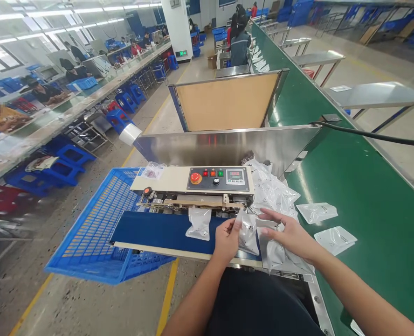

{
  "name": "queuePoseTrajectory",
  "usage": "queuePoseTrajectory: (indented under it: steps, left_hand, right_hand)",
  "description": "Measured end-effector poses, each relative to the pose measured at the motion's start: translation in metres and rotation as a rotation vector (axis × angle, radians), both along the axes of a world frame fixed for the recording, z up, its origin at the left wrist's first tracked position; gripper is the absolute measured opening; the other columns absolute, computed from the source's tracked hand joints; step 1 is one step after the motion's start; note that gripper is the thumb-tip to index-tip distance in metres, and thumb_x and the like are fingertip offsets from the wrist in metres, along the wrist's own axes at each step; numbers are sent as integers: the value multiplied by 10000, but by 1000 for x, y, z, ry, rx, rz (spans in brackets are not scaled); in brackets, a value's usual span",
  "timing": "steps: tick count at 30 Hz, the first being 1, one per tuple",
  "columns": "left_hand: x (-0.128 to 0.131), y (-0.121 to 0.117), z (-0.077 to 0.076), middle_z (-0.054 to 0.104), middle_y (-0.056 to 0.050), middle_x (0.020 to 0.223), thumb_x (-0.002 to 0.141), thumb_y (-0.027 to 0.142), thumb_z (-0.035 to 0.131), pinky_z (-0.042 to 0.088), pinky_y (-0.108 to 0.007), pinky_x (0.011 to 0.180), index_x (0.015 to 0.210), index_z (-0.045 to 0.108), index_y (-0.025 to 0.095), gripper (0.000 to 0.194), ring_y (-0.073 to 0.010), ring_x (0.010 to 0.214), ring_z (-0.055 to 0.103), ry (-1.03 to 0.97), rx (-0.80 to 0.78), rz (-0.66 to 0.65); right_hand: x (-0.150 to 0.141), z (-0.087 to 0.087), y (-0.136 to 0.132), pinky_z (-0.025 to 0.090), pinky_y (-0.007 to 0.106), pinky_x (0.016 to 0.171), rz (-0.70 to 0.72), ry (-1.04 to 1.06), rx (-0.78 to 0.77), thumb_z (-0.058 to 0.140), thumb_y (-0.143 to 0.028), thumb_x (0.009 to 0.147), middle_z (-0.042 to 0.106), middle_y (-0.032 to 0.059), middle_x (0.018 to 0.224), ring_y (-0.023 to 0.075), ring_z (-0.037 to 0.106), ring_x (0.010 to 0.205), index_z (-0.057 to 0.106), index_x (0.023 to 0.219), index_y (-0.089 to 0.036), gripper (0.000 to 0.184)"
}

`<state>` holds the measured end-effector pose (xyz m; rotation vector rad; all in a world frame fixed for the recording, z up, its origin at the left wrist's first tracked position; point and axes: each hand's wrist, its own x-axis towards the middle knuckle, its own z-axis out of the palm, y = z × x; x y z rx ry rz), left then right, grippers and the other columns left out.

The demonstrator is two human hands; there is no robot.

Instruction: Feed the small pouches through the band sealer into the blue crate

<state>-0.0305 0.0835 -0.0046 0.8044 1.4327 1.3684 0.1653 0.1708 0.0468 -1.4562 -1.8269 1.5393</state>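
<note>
My left hand (227, 239) pinches a silvery plastic bag (249, 233) at its upper left side, by the right end of the blue belt (158, 231). My right hand (287, 233) is just right of that bag, with thumb and fingers apart and nothing gripped. Below its fingers lie further silvery bags (277, 254). Another bag (199, 224) hangs from the sealing slot of the band sealing machine (168, 179), over the blue belt. A heap of bags (273, 191) is piled at the machine's right end.
A blue plastic basket (88, 224) stands under the belt's left end. A metal panel (228, 144) rises behind the machine. On the right runs a green conveyor (368, 196) with two loose bags (335, 239) near me; a black cable (375, 134) crosses it. People sit farther off.
</note>
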Motion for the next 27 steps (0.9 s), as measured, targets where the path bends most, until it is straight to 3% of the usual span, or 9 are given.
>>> queuePoseTrajectory:
  steps: [3, 5, 7, 12, 17, 21, 23, 25, 27]
  left_hand:
    - [4, 2, -7, 693, -58, 748, 962, 672, 651, 457, -286, 667, 830, 806, 142, 567, -187, 692, 562, 70, 12, -54]
    - [10, 3, -10, 606, -31, 672, 982, 656, 612, 394, -280, 620, 720, 749, 159, 579, -168, 648, 481, 126, 18, -102]
    - [18, 6, -14, 512, -4, 608, 990, 616, 599, 343, -279, 595, 638, 681, 180, 567, -156, 614, 417, 177, -4, -63]
    - [34, 22, -37, 298, 48, 527, 950, 567, 646, 240, -277, 551, 516, 481, 218, 580, -125, 566, 272, 186, -165, 76]
    - [23, 29, -53, 403, 39, 505, 889, 638, 701, 312, -256, 540, 567, 605, 196, 555, -139, 574, 417, 137, -266, 202]
    - [-12, 18, -41, 636, -19, 607, 854, 674, 752, 464, -267, 595, 748, 776, 153, 532, -190, 642, 611, 105, -271, 286]
    - [-28, 4, -29, 783, -98, 837, 842, 647, 797, 562, -305, 704, 961, 836, 140, 522, -249, 808, 730, 124, -209, 411]
    - [-36, -14, -14, 820, -160, 1085, 872, 611, 799, 611, -348, 824, 1154, 827, 150, 541, -290, 986, 772, 201, -116, 521]
    - [-31, -30, -1, 818, -168, 1161, 912, 578, 775, 629, -369, 854, 1213, 817, 169, 510, -301, 1032, 779, 279, -27, 430]
  right_hand:
    - [10, -7, -11, 548, 434, 1055, 1, 12, -24, 784, -726, 798, 821, 114, 1146, 343, 733, 1146, 832, 1110, -232, 586]
    - [13, -11, -18, 572, 390, 907, -18, 24, -11, 780, -729, 801, 801, 84, 944, 294, 734, 946, 787, 875, -229, 505]
    - [16, -16, -22, 541, 346, 766, -109, 43, -42, 780, -725, 800, 737, 42, 786, 235, 674, 777, 696, 758, -235, 499]
    - [28, -34, 0, 457, 312, 656, -342, -9, -285, 885, -658, 658, 711, 31, 697, 192, 601, 665, 644, 731, -234, 493]
    - [0, -41, 30, 469, 304, 691, -248, -77, -302, 916, -540, 646, 744, 54, 731, 198, 642, 723, 698, 725, -216, 399]
    - [-27, -36, 29, 476, 299, 682, -212, -85, -219, 892, -568, 706, 784, 72, 807, 205, 661, 747, 739, 757, -203, 399]
    - [-26, -32, 19, 469, 300, 660, -259, -91, -100, 838, -613, 763, 786, 56, 805, 196, 643, 703, 757, 792, -207, 415]
    - [-21, -27, 6, 434, 297, 597, -299, -102, -9, 794, -657, 797, 747, 20, 712, 172, 580, 589, 765, 812, -218, 441]
    - [-18, -21, -6, 377, 294, 529, -306, -114, 24, 784, -684, 798, 666, -16, 584, 149, 492, 483, 768, 805, -227, 457]
